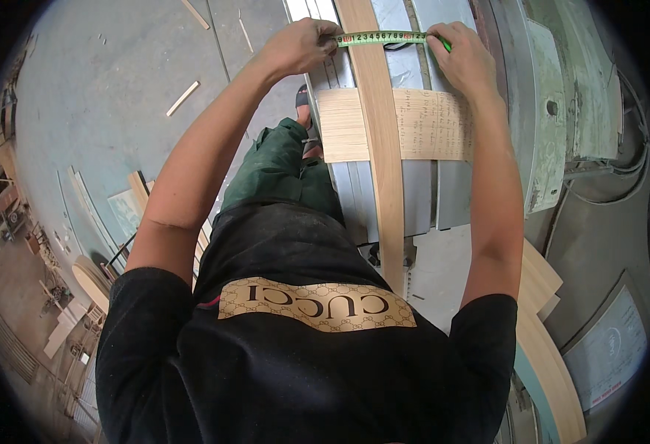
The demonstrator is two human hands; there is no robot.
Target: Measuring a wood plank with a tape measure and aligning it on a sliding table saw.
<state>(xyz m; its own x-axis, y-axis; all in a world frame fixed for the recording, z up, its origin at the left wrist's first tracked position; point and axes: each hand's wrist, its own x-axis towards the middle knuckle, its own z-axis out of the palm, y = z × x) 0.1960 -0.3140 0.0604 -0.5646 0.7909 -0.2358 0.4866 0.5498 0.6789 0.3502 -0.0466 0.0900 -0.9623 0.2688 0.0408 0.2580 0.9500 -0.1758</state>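
A green-edged tape measure (373, 38) with a pale blade is stretched between my two hands. It lies across a long, narrow wooden strip (381, 126). My left hand (302, 47) pinches the blade to the left of the strip. To the right of the strip, my right hand (464, 61) is closed round the other part of the tape, where a bit of bright green shows by the fingers. Under the strip is a light wooden board (434, 126), with rows of handwritten marks on its right part. Strip and board both rest on a grey metal machine table (417, 196).
A worn, pale green machine body (550, 111) stands right of the table, with cables (628, 177) behind it. Curved wooden pieces (561, 362) lie at the lower right. Wood offcuts (183, 98) lie on the grey floor at left, and boards (92, 281) stand farther down.
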